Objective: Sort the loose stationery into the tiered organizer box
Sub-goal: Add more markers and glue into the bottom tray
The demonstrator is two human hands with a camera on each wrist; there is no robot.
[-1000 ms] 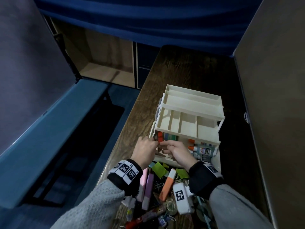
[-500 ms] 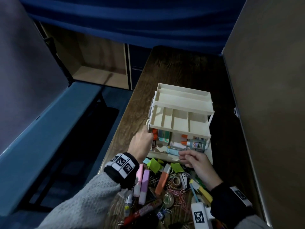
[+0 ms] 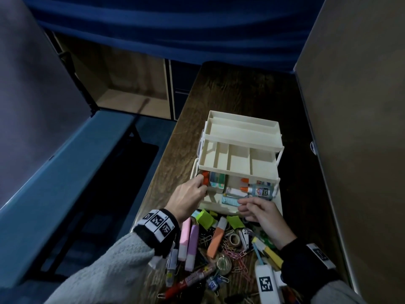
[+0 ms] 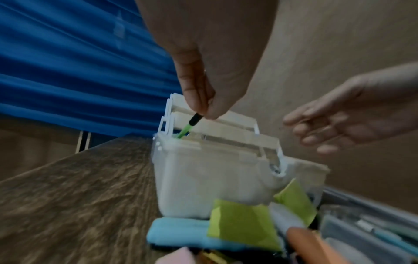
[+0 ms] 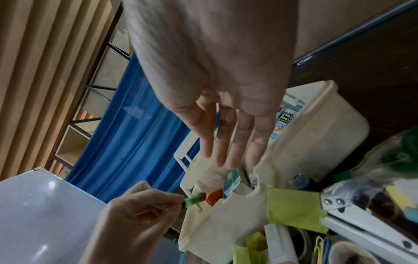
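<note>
We are mid-placement with one pen: a green pen (image 4: 186, 129) with a black end is pinched between the thumb and fingertips of our left hand (image 3: 189, 198), and its lower end is already dipping into the bottom tray of the organizer box (image 3: 221, 207) at the left end, just beside an orange-capped marker (image 3: 205, 179). The grip is tight and narrow, only the fingers' tips closed on the pen's top end.

Our right hand (image 3: 260, 212) hovers over the front right of the box with its fingers straight and loosely spread, and it holds nothing. Below it in the bottom tray lie a glue bottle (image 3: 259, 190) and some flat packets. The upper divided tray (image 3: 237, 163) and the top tray behind it show nothing inside.

Nearer to us on the surface (image 3: 230, 93) the loose pile waits: pink and orange highlighters (image 3: 215, 238), green sticky notes (image 3: 206, 219), paper clips (image 3: 235, 253), a roll of tape.

We judge the sorting to be at an early stage. The next move calls for easing the pen down beside the marker and letting go, then sending the free right hand back to the pile for another piece.
</note>
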